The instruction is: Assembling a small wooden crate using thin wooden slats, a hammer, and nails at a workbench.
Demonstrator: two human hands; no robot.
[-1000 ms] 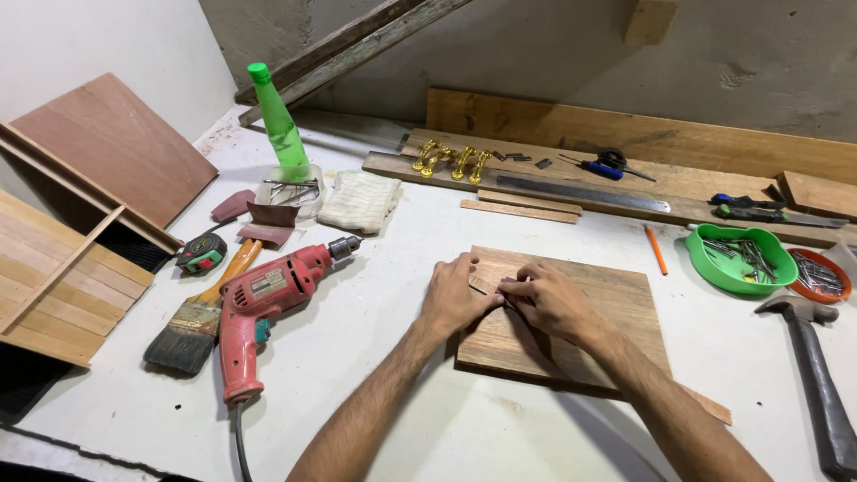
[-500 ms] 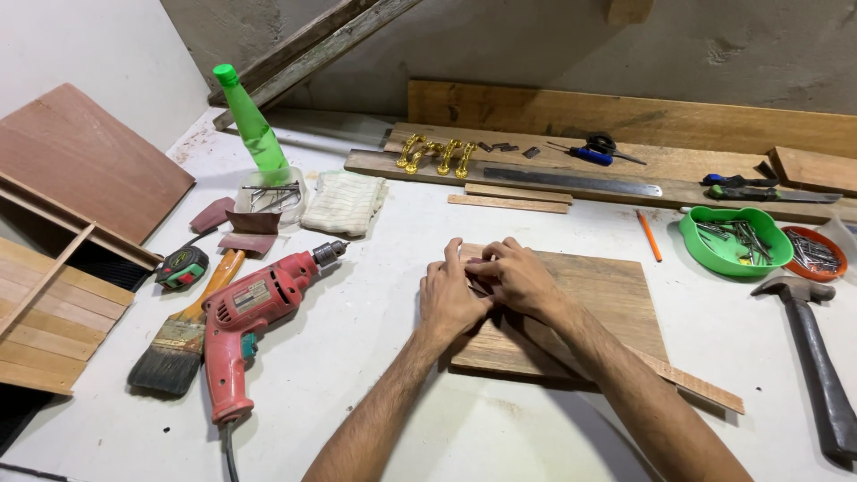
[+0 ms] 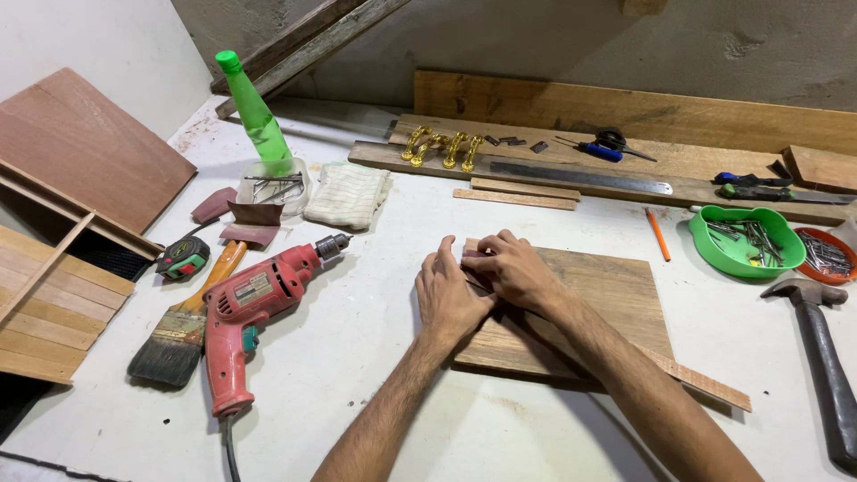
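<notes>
- Where the two hands meet, they cover the upper left corner of the square brown wooden board [image 3: 607, 295], so the small reddish piece [image 3: 473, 254] pinched there shows only as a sliver; what it is cannot be made out.
- The left hand [image 3: 451, 299] lies flat on the board's left edge, fingers together and pointing away from the person, pressing down beside the reddish piece.
- The right hand [image 3: 513, 268] curls over the same corner, its fingertips closed on the reddish piece; the two hands touch.
- A thin wooden strip [image 3: 705, 382] pokes out from under the right forearm at the board's lower right edge; the rest of it is hidden.
- The board itself lies flat on the white worktable [image 3: 375, 339], near the middle.
- Left of the board lies one red electric drill [image 3: 254, 308], its cord cut off by the lower edge of the view; just beyond it lie one flat paintbrush with a wooden handle [image 3: 183, 330] and one tape measure [image 3: 183, 257].
- Right of the board is one hammer [image 3: 821, 348], its handle cut off at the corner.
- Beyond the board's right side sit one green plastic bowl of nails [image 3: 748, 241], the nails too jumbled to count, and one orange pencil [image 3: 658, 234].
- Beyond the board's left side stand one green plastic bottle [image 3: 254, 112] and one folded pale cloth [image 3: 348, 195].
- Four brass handles [image 3: 442, 147] rest on a plank behind the board.
</notes>
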